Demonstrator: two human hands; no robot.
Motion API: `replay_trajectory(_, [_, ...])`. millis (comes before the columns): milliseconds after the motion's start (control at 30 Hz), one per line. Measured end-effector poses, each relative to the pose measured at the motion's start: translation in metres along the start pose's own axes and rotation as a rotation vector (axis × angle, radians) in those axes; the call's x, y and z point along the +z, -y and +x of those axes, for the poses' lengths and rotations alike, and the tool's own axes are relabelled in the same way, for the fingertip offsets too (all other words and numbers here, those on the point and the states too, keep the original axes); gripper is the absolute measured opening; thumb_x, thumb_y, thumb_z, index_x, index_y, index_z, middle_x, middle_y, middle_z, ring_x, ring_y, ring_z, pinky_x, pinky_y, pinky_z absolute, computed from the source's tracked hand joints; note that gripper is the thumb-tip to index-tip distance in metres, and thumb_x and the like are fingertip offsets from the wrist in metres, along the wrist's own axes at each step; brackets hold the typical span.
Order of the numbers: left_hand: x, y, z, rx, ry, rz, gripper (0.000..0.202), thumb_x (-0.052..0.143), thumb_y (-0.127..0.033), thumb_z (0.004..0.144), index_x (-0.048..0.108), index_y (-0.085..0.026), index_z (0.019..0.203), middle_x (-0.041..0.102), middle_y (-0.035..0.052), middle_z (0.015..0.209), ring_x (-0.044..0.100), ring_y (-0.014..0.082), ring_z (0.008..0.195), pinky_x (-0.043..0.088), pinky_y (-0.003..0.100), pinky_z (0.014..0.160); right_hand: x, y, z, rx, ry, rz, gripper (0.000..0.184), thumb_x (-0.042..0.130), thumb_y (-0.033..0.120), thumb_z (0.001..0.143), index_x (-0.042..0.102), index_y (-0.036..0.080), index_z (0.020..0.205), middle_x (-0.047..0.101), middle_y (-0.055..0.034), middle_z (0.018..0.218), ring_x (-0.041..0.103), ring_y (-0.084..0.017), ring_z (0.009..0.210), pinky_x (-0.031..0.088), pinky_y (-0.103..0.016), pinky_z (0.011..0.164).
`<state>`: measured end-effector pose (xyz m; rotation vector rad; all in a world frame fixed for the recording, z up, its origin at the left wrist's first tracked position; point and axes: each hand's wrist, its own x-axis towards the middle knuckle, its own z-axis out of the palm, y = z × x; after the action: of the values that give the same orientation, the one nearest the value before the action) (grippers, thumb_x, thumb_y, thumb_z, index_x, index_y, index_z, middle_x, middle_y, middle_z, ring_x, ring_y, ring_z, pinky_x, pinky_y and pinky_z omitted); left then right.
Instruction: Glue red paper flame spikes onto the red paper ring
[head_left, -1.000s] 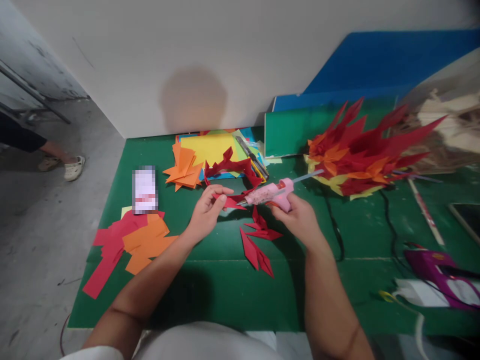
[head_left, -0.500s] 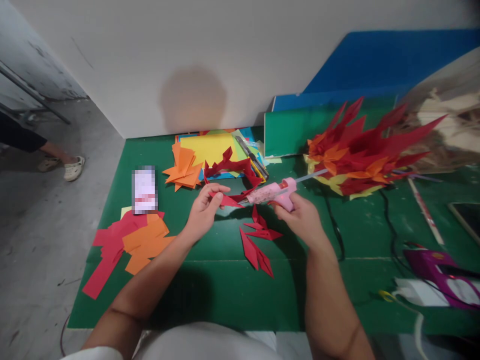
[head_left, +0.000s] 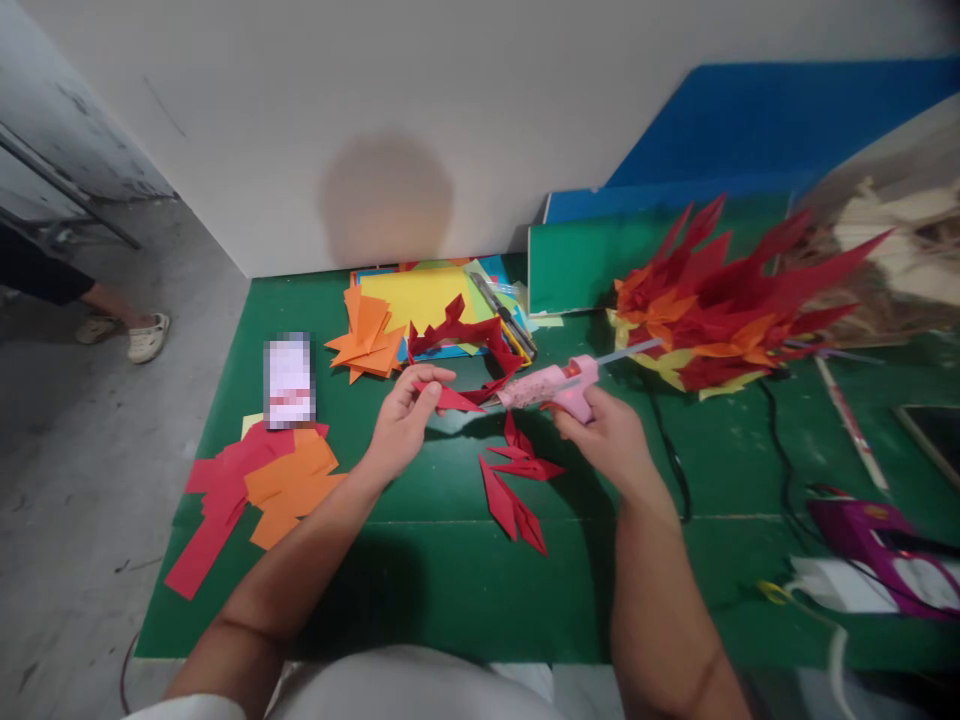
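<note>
My left hand (head_left: 403,421) pinches a folded red paper piece (head_left: 455,400) above the green mat (head_left: 420,580). My right hand (head_left: 607,435) grips a pink glue gun (head_left: 551,386) whose nozzle points left at the tip of that piece. A glue stick juts out of the gun's back toward a big red, orange and yellow paper flame bundle (head_left: 720,300). Several folded red pieces (head_left: 514,490) lie on the mat just below my hands.
Flat red and orange cut-outs (head_left: 259,485) lie at the left, orange folded pieces (head_left: 367,335) and coloured sheets with knives (head_left: 450,295) at the back. A black cord (head_left: 671,460) runs right of my wrist. A purple tool (head_left: 877,545) sits right. Another person's foot (head_left: 146,335) stands on the floor left.
The glue gun and my right hand have shifted slightly right and up. My left hand has turned the red piece a little toward the nozzle.
</note>
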<state>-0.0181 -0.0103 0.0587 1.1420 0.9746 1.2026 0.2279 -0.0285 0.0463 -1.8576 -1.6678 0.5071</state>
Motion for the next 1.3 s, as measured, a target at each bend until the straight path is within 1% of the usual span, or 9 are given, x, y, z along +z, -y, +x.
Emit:
replay_trajectory(333, [-0.001, -0.001, 0.001, 0.002, -0.001, -0.002, 0.018, 0.057, -0.036, 0.087, 0.064, -0.022, 0.095, 0.059, 0.0031, 0.101, 0.053, 0.0095, 0.073, 0.049, 0.022, 0.065, -0.001, 0.0, 0.0, -0.007, -0.029, 0.004, 0.023, 0.054, 0.037, 0.068, 0.041, 0.023, 0.055, 0.044, 0.0032, 0.05, 0.038, -0.012, 0.05, 0.029, -0.025, 0.048])
replay_trajectory(533, [-0.003, 0.001, 0.002, 0.002, -0.012, 0.002, 0.019, 0.057, -0.038, 0.087, 0.064, -0.022, 0.096, 0.06, 0.0027, 0.099, 0.052, 0.0078, 0.066, 0.049, 0.022, 0.065, -0.001, -0.002, 0.001, -0.018, -0.04, -0.01, 0.024, 0.054, 0.036, 0.067, 0.039, 0.023, 0.054, 0.041, 0.0042, 0.048, 0.036, -0.012, 0.048, 0.029, -0.025, 0.048])
replay_trajectory(667, [-0.004, 0.0, 0.002, 0.006, -0.017, -0.009, 0.019, 0.058, -0.038, 0.086, 0.065, -0.022, 0.096, 0.06, 0.0026, 0.099, 0.052, 0.0076, 0.066, 0.049, 0.022, 0.066, 0.0, -0.003, 0.0, -0.018, -0.045, -0.023, 0.025, 0.055, 0.037, 0.067, 0.038, 0.023, 0.054, 0.04, 0.0046, 0.048, 0.035, -0.011, 0.049, 0.028, -0.025, 0.048])
replay_trajectory(833, [-0.005, -0.003, 0.003, 0.012, -0.022, -0.022, 0.018, 0.057, -0.037, 0.087, 0.065, -0.023, 0.095, 0.06, 0.003, 0.102, 0.052, 0.0083, 0.069, 0.05, 0.022, 0.067, -0.003, -0.005, 0.0, 0.019, -0.034, 0.051, 0.036, 0.064, 0.043, 0.065, 0.035, 0.023, 0.056, 0.039, 0.0063, 0.048, 0.033, -0.01, 0.046, 0.027, -0.024, 0.044])
replay_trajectory(933, [-0.007, -0.003, 0.004, 0.022, -0.034, -0.011, 0.018, 0.056, -0.037, 0.088, 0.065, -0.023, 0.095, 0.06, 0.003, 0.101, 0.053, 0.0094, 0.072, 0.05, 0.022, 0.069, -0.007, -0.008, 0.001, 0.084, 0.056, 0.216, 0.033, 0.066, 0.046, 0.067, 0.044, 0.022, 0.064, 0.048, 0.0054, 0.053, 0.042, -0.011, 0.045, 0.034, -0.024, 0.044])
replay_trajectory(1000, [-0.009, -0.002, 0.005, 0.027, -0.039, -0.01, 0.018, 0.056, -0.037, 0.088, 0.065, -0.023, 0.096, 0.061, 0.0027, 0.099, 0.053, 0.0095, 0.072, 0.049, 0.023, 0.07, -0.007, -0.013, 0.002, 0.131, 0.096, 0.339, 0.03, 0.062, 0.049, 0.073, 0.05, 0.022, 0.079, 0.053, 0.0045, 0.058, 0.048, -0.013, 0.046, 0.039, -0.026, 0.046])
replay_trajectory(1067, [-0.011, -0.001, 0.005, 0.031, -0.045, -0.01, 0.018, 0.058, -0.038, 0.087, 0.065, -0.024, 0.097, 0.063, 0.0022, 0.098, 0.053, 0.0092, 0.07, 0.049, 0.023, 0.069, -0.006, -0.02, 0.004, 0.167, 0.107, 0.393, 0.034, 0.059, 0.052, 0.077, 0.049, 0.022, 0.09, 0.056, 0.004, 0.061, 0.052, -0.014, 0.049, 0.041, -0.027, 0.048])
replay_trajectory(1167, [-0.012, -0.002, 0.006, 0.039, -0.048, -0.004, 0.019, 0.061, -0.038, 0.085, 0.066, -0.024, 0.098, 0.064, 0.0015, 0.095, 0.054, 0.0091, 0.069, 0.048, 0.023, 0.068, -0.001, -0.034, 0.007, 0.185, 0.09, 0.277, 0.038, 0.057, 0.059, 0.077, 0.047, 0.022, 0.084, 0.057, 0.0037, 0.058, 0.051, -0.014, 0.05, 0.039, -0.026, 0.048])
replay_trajectory(1300, [-0.011, -0.008, 0.006, 0.083, -0.063, 0.034, 0.02, 0.066, -0.038, 0.081, 0.066, -0.022, 0.093, 0.066, 0.0019, 0.093, 0.056, 0.0097, 0.07, 0.049, 0.024, 0.067, 0.004, -0.047, 0.012, 0.115, 0.058, 0.043, 0.046, 0.053, 0.066, 0.076, 0.052, 0.02, 0.077, 0.058, -0.0001, 0.063, 0.05, -0.015, 0.055, 0.036, -0.027, 0.053])
